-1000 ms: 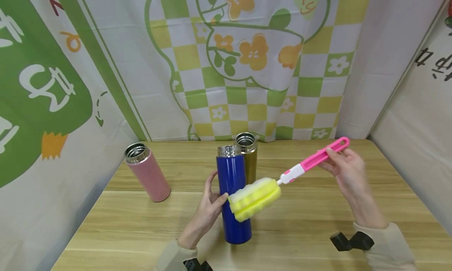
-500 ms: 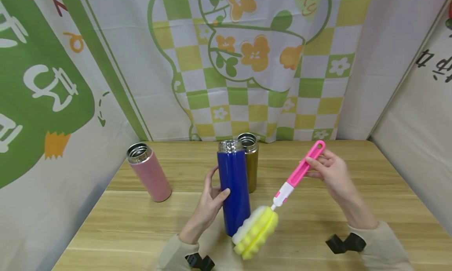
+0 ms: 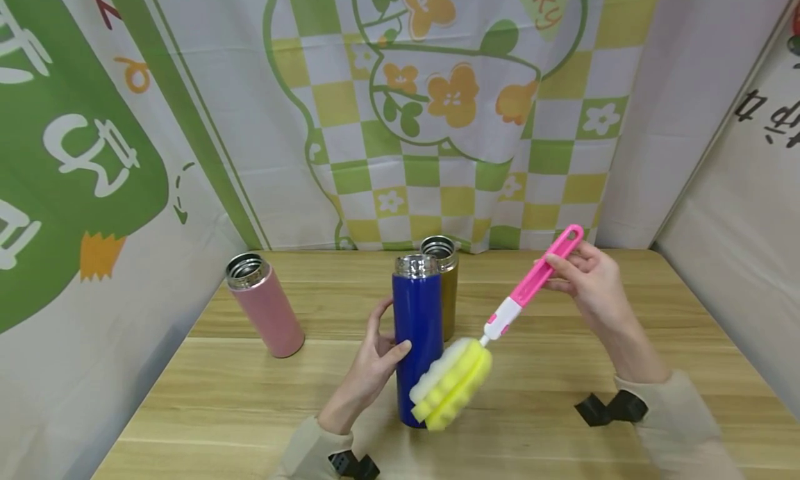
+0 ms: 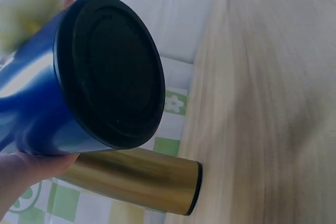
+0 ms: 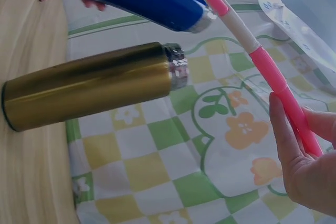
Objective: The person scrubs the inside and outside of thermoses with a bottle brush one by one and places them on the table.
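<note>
My left hand (image 3: 362,376) grips a blue thermos bottle (image 3: 417,306) around its middle, thumb at the front. The bottle is lidless, with its steel neck upward. In the left wrist view its black base (image 4: 113,72) shows, raised above the table. With thumb and fingers my right hand (image 3: 596,296) pinches the pink handle of a bottle brush (image 3: 531,278). The brush slants down to the left, and its yellow and white sponge head (image 3: 456,383) overlaps the lower right side of the blue bottle in the head view. The bottle's inside is hidden.
Behind the blue bottle stands a lidless gold thermos bottle (image 3: 448,292), partly covered by it. A pink lidless thermos bottle (image 3: 265,306) stands farther left on the wooden table (image 3: 219,403). A patterned cloth (image 3: 431,174) hangs along the back edge.
The brush has swung to a steeper slant, its sponge head dipping and then rising a little. My right hand has shifted left. The blue bottle has moved slightly right, still in my left hand.
</note>
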`<move>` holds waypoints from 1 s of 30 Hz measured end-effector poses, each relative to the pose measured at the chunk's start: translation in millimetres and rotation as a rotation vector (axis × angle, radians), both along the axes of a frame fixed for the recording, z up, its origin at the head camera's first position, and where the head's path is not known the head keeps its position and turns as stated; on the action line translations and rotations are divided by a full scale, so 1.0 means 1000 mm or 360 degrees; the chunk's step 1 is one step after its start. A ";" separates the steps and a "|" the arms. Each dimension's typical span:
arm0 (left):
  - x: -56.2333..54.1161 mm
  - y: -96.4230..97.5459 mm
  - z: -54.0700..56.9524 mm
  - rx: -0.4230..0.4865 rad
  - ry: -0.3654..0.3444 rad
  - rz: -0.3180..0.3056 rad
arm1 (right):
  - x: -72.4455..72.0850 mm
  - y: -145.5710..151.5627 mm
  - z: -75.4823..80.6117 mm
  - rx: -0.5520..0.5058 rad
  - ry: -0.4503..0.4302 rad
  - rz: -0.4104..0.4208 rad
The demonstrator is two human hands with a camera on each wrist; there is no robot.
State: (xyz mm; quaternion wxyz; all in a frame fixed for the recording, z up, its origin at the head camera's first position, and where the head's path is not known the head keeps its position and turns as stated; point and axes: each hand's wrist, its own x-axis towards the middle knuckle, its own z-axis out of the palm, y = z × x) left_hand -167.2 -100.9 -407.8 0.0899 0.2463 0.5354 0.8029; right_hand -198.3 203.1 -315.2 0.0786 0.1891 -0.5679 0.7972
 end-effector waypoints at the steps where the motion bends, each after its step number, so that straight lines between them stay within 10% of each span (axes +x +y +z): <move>1: 0.000 0.000 -0.001 0.0000 0.0011 -0.0010 | -0.001 0.001 0.003 -0.0056 0.0014 0.0012; 23: 0.004 -0.008 -0.007 0.0083 -0.0015 -0.0253 | -0.015 0.017 0.045 -0.0604 -0.0114 -0.0172; 30: 0.004 -0.004 -0.008 -0.0155 -0.0129 -0.0007 | -0.017 0.014 0.047 -0.0658 -0.0102 -0.0179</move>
